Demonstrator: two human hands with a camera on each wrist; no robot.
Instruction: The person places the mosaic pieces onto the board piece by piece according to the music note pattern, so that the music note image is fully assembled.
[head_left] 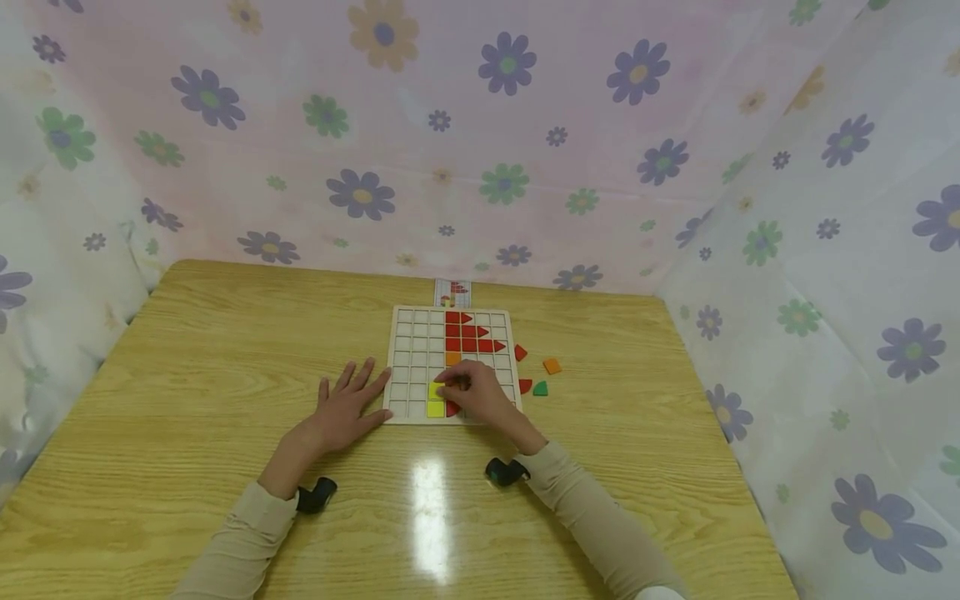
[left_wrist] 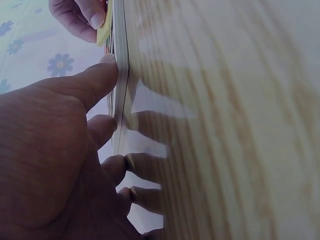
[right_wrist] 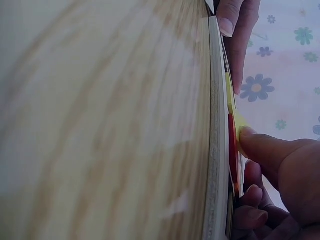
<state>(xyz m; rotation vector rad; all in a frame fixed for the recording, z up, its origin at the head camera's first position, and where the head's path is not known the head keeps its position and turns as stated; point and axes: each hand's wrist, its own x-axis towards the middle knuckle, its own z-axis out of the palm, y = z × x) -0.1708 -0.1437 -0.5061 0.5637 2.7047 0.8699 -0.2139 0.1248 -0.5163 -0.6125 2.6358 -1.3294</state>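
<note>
A wooden grid board [head_left: 393, 333] lies flat on the table. My right hand [head_left: 486, 398] is over its lower middle, pinching a yellow square tile [right_wrist: 240, 126] between thumb and fingers; the tile looks tilted in the left wrist view. Just below it, another yellow square [head_left: 436, 410] sits in a cell, with a red piece [head_left: 452, 409] beside it, partly covered by the hand. Rows of red tiles [head_left: 463, 332] with pointed right ends fill upper cells, above an orange square [head_left: 453, 358]. My left hand [head_left: 343, 419] rests with fingers spread, thumb and fingertips touching the board's left edge.
Right of the board lie a loose red piece [head_left: 521, 353], an orange square [head_left: 552, 366], a red rounded piece [head_left: 526, 387] and a green quarter-round [head_left: 540, 389]. A printed pattern card [head_left: 461, 292] lies behind the board. Flowered cloth [head_left: 450, 150] walls the table.
</note>
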